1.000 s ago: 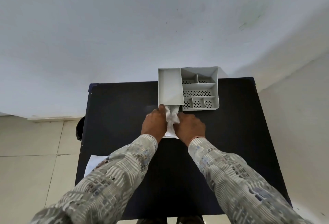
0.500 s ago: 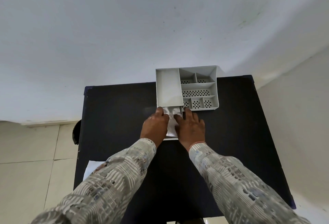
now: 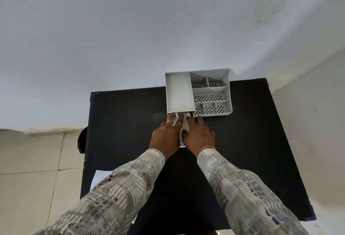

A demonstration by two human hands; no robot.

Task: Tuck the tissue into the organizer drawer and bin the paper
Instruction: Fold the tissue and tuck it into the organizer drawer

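A grey organizer with several compartments stands at the far edge of the black table. Its drawer sticks out toward me under the left compartment and is mostly hidden by my hands. White tissue lies bunched in that drawer, between my hands. My left hand presses on the tissue's left side with its fingers at the organizer's front. My right hand presses on the right side with its fingers spread. A white sheet of paper lies at the table's near left, partly under my left sleeve.
A dark round object shows beside the table's left edge, low on the tiled floor. A white wall rises behind the table. The table's right edge runs close to a pale wall.
Both hands have moved forward toward the organizer, pushing the tissue further into the drawer. Less tissue shows between them now.
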